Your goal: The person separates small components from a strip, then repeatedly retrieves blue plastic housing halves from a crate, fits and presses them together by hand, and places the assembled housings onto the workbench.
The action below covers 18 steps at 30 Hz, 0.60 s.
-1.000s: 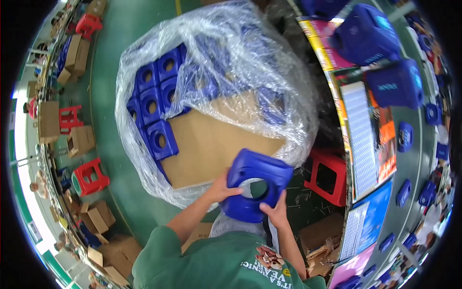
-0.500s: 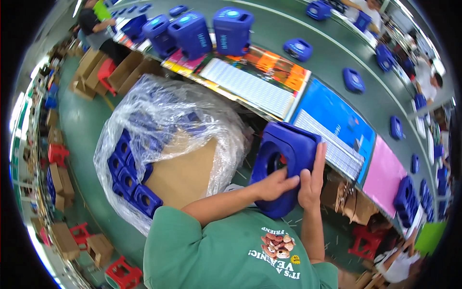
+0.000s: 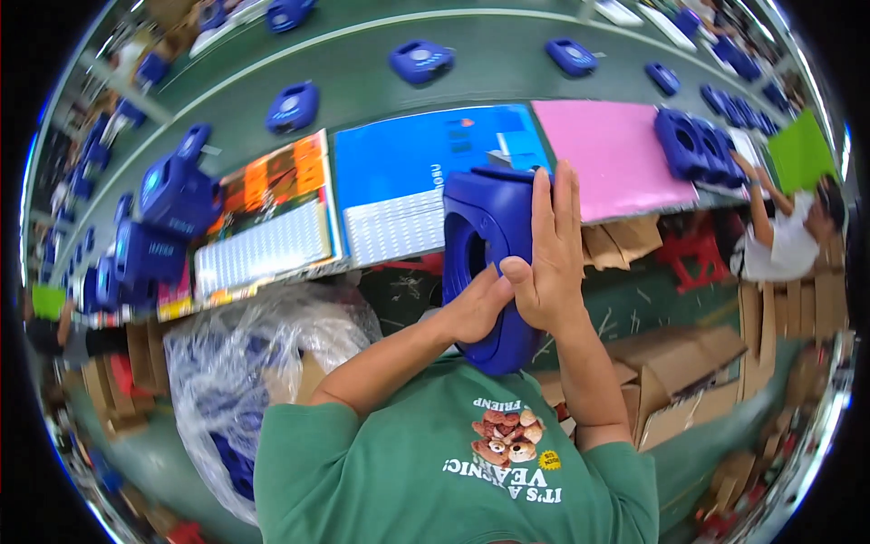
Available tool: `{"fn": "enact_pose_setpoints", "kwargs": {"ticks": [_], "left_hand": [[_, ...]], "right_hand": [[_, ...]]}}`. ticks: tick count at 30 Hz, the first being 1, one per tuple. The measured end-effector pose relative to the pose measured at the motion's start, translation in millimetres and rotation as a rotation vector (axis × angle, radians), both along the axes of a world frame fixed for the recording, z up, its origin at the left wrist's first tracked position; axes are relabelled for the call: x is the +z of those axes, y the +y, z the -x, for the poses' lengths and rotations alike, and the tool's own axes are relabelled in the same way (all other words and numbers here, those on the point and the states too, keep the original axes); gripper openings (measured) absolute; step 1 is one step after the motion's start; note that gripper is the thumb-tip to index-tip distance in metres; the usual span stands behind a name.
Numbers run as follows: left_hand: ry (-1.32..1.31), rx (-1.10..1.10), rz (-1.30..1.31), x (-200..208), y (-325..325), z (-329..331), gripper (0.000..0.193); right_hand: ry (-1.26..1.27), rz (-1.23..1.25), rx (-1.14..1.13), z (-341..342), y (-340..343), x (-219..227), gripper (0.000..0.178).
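Observation:
A blue plastic housing [image 3: 500, 218] with a large round opening in its side stands upright before my chest, above the bench's front edge. My left hand [image 3: 476, 306] grips it at the opening; its fingers are partly hidden there. Flat against the housing's right side lies my right hand [image 3: 555, 263], with fingers stretched upward and thumb pointing toward the left hand. Behind the housing, a blue sheet [image 3: 390, 154] on the bench carries a strip sheet of small pale labels [image 3: 394, 227].
Finished-looking blue housings [image 3: 154, 249] stand at the bench's left end. A pink sheet [image 3: 603, 159] lies right of the blue one. Several blue units ride the green conveyor [image 3: 362, 68]. A plastic-wrapped bin [image 3: 263, 354] is lower left, cardboard boxes [image 3: 671, 372] lower right. A co-worker [image 3: 788, 231] sits at right.
My view and body have turned to the right, bringing the pink sheet and co-worker closer to view. The housing has come along between my hands, and the wrapped bin now lies farther left.

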<state>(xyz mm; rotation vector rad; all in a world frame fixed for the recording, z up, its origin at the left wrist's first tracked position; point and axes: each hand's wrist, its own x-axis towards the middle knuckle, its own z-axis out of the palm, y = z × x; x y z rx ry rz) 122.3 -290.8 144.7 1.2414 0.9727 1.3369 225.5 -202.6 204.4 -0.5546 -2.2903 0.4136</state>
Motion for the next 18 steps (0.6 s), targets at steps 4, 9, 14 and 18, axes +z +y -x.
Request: {"fn": "enact_pose_setpoints", "kwargs": {"ticks": [4,9,14,18], "left_hand": [[-0.425,0.092,0.121,12.9,69.7,17.9,0.056],[-0.480,0.031,0.271,4.9,143.1,67.7,0.063],[-0.554,0.044,0.461,-5.7,175.9,84.7,0.067],[-0.649,-0.228,0.393,-23.9,167.7,71.0,0.073]], "right_hand": [[-0.125,-0.017,-0.092,-2.7,6.5,-21.3,0.091],[-0.271,0.182,-0.117,-8.1,-9.0,-36.5,0.087],[-0.038,0.506,-0.145,-27.8,0.9,-36.9,0.078],[-0.325,0.112,-0.094,1.6,48.7,-7.6,0.065]]}}
